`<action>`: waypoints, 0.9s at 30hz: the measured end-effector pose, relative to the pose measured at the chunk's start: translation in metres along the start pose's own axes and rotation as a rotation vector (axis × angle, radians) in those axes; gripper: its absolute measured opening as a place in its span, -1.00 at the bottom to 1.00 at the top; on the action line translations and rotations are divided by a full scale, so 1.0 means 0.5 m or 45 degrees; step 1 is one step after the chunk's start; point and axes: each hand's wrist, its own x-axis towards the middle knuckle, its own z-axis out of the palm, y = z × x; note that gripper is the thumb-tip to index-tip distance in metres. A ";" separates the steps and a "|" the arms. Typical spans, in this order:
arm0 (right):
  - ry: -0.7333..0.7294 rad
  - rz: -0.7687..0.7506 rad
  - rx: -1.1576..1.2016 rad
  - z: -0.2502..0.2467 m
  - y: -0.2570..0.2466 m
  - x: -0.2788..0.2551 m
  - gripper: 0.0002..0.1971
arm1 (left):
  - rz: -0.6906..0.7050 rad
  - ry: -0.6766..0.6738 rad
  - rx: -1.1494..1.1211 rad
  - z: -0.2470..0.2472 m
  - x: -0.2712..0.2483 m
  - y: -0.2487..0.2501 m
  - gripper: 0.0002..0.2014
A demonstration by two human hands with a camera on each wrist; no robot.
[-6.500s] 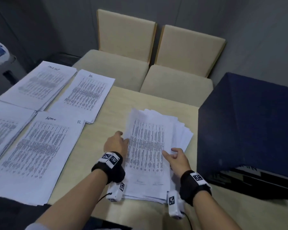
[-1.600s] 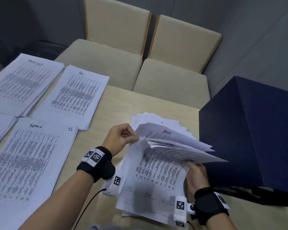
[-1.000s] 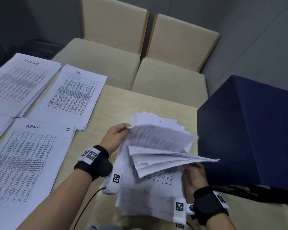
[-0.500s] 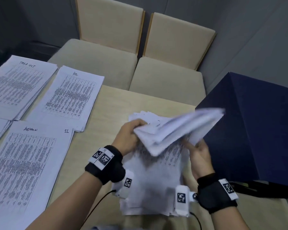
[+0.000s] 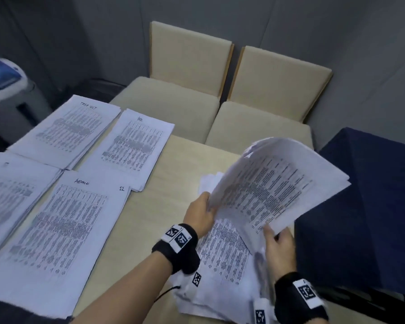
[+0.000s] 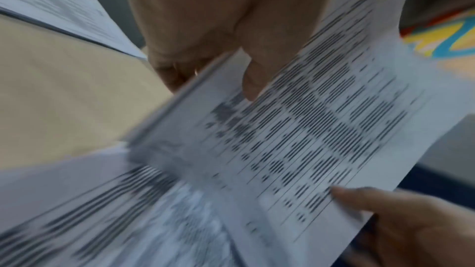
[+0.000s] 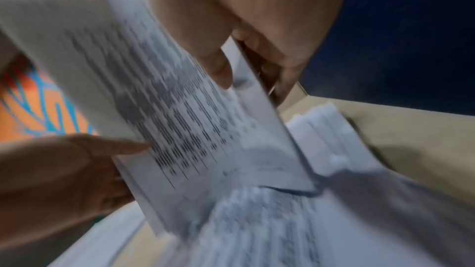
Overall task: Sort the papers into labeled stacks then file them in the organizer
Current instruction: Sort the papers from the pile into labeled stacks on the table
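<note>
While both hands pinch it, thin printed sheaf (image 5: pixel 276 183) curls above flat paper pile (image 5: pixel 222 256).

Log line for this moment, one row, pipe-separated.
phase: sorting | left hand: grips lifted sheaf | right hand: pinches sheaf's near edge | unsorted pile: on table | organizer: untouched

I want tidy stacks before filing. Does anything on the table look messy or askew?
Yes. The unsorted pile under the hands is fanned out, its sheet edges staggered, unlike the fairly even labeled stacks on the left. Both hands hold a lifted bundle, curled and tilted.
</note>
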 end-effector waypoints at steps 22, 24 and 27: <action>-0.421 0.368 -0.344 0.102 0.061 0.068 -0.85 | -0.545 0.569 0.492 -0.614 0.158 -0.168 -0.74; -0.299 0.415 -0.376 0.100 0.088 0.073 -0.85 | -0.573 0.493 0.564 -0.636 0.206 -0.207 -0.75; -0.143 0.507 -0.376 0.105 0.114 0.075 -0.87 | -0.605 0.437 0.598 -0.644 0.266 -0.254 -0.76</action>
